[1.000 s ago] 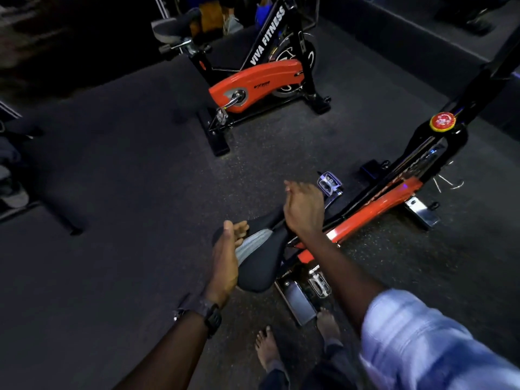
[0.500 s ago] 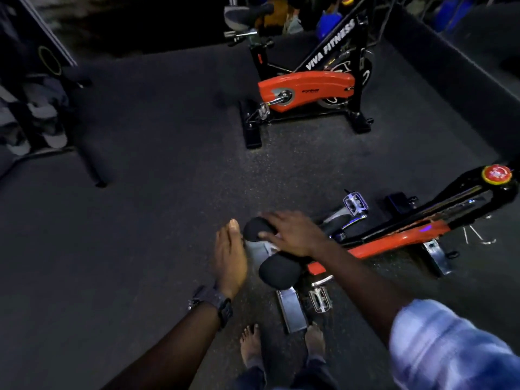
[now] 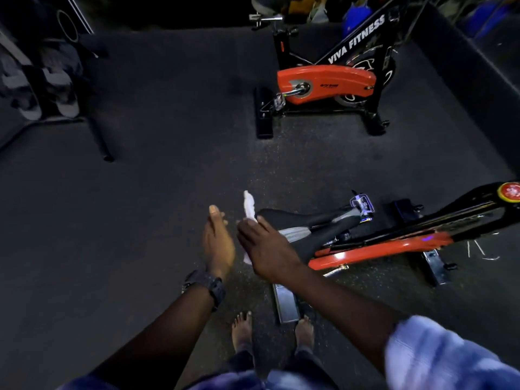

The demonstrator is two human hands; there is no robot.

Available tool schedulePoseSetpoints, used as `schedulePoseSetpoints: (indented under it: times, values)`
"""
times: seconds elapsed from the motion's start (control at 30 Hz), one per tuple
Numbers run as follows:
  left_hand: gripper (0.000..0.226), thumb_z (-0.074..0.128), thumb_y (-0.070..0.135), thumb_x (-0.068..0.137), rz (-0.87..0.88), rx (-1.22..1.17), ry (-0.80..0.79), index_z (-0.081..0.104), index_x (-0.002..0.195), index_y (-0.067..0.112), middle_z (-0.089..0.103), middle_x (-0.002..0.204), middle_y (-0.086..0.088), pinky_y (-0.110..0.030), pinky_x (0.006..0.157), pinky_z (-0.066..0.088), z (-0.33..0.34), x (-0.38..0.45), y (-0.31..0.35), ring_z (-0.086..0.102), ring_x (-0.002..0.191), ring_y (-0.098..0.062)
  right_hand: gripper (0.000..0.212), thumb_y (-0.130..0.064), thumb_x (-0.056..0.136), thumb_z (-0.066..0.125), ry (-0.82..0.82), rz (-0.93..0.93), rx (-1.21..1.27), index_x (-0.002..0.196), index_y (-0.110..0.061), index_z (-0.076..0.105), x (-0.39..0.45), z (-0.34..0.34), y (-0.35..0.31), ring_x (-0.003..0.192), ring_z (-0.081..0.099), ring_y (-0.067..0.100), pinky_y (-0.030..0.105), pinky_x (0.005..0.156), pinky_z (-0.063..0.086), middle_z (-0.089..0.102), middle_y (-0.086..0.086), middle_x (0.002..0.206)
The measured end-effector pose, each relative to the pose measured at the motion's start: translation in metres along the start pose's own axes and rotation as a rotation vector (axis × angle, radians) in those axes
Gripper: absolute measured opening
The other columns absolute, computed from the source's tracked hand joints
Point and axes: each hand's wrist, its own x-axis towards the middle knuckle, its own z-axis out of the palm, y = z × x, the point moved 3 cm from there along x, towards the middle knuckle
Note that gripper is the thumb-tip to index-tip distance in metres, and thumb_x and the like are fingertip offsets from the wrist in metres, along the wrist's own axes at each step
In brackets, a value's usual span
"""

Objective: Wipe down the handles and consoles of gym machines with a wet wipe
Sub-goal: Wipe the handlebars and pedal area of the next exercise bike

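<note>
The wet wipe (image 3: 249,205) is a white, crumpled, elongated strip, one end standing up just beyond the rear end of the black bicycle saddle (image 3: 292,220), the other end showing below the hand. The right hand (image 3: 266,249) pinches the wipe between thumb and fingers at the saddle's rear edge. The left hand (image 3: 218,243), just left of the saddle, is held edge-on with fingers straight, holding nothing. The saddle belongs to an orange-and-black exercise bike (image 3: 394,243).
</note>
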Motion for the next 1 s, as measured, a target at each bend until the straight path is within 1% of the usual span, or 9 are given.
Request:
schedulePoseSetpoints:
  times: [0.13,0.2,0.3,0.43,0.53,0.63,0.73,0.8,1.0]
  values:
    - [0.065,0.023,0.054,0.105,0.000,-0.028,-0.078,0.058,0.134,0.008,0.061,0.132,-0.011,-0.046,0.108,0.042,0.010,-0.002,0.008,0.056,0.122,-0.027,0.030,-0.014,0.095,0.048,0.037,-0.283,0.099,0.117,-0.010,0.068,-0.051,0.015,-0.008,0.119,0.053,0.026,0.045,0.112,0.031,0.067,0.008,0.119]
    - [0.064,0.023,0.055,0.104,0.007,-0.038,-0.123,0.060,0.131,0.009,0.062,0.130,-0.009,-0.044,0.106,0.043,0.016,-0.005,0.010,0.057,0.120,-0.024,0.036,-0.010,0.094,0.044,0.001,-0.370,0.101,0.124,-0.013,0.063,-0.061,0.008,-0.002,0.121,0.053,0.021,0.039,0.113,0.030,0.063,0.004,0.125]
    - [0.068,0.022,0.061,0.099,0.031,-0.033,-0.184,0.063,0.124,0.013,0.063,0.123,-0.005,-0.040,0.099,0.043,0.024,-0.007,0.010,0.057,0.114,-0.021,0.052,-0.010,0.090,0.056,0.072,-0.153,0.186,0.140,-0.020,0.044,-0.053,-0.002,0.007,0.114,0.053,0.020,0.032,0.091,0.047,0.052,0.004,0.137]
    - [0.060,0.023,0.056,0.103,0.048,0.016,-0.221,0.064,0.116,0.014,0.065,0.115,-0.005,-0.035,0.091,0.043,0.028,-0.004,0.006,0.060,0.107,-0.021,0.030,-0.031,0.087,0.056,0.296,0.270,0.268,0.115,-0.018,0.058,-0.037,-0.002,0.020,0.090,0.055,0.027,0.037,0.076,0.042,0.058,0.005,0.106]
    - [0.057,0.024,0.053,0.105,0.052,0.028,-0.240,0.064,0.109,0.013,0.066,0.108,-0.006,-0.036,0.091,0.049,0.031,-0.002,0.005,0.063,0.103,-0.023,0.026,-0.024,0.077,0.070,0.291,0.490,0.268,0.101,-0.021,0.062,-0.021,-0.007,0.027,0.087,0.053,0.028,0.037,0.072,0.041,0.058,0.003,0.096]
    - [0.064,0.023,0.056,0.105,0.077,0.056,-0.240,0.068,0.103,0.011,0.070,0.104,-0.006,-0.042,0.095,0.051,0.029,0.003,0.006,0.065,0.099,-0.022,0.017,-0.030,0.076,0.078,0.227,0.278,0.140,0.089,-0.020,0.071,-0.023,-0.010,0.010,0.086,0.056,0.026,0.035,0.070,0.044,0.061,0.001,0.090]
    - [0.072,0.021,0.075,0.094,0.102,0.094,-0.262,0.069,0.091,0.021,0.072,0.099,-0.002,-0.045,0.094,0.052,0.027,0.006,0.010,0.067,0.094,-0.019,0.035,-0.048,0.095,0.055,0.076,0.025,0.123,0.118,-0.024,0.067,-0.063,-0.006,0.005,0.113,0.049,0.023,0.038,0.093,0.041,0.059,-0.001,0.121]
    - [0.070,0.021,0.080,0.087,0.123,0.134,-0.276,0.068,0.087,0.028,0.072,0.097,0.002,-0.046,0.095,0.052,0.025,0.007,0.009,0.068,0.095,-0.018,0.034,-0.041,0.097,0.055,0.088,-0.035,0.086,0.127,-0.027,0.062,-0.077,-0.010,0.012,0.117,0.049,0.021,0.037,0.094,0.039,0.059,-0.005,0.129]
    - [0.074,0.020,0.074,0.095,0.101,0.100,-0.306,0.069,0.100,0.018,0.073,0.105,-0.006,-0.036,0.085,0.054,0.021,0.007,0.010,0.068,0.099,-0.018,0.023,-0.013,0.076,0.065,0.064,0.135,0.105,0.094,-0.020,0.077,-0.020,-0.028,0.010,0.087,0.062,0.028,0.036,0.074,0.051,0.069,0.003,0.091]
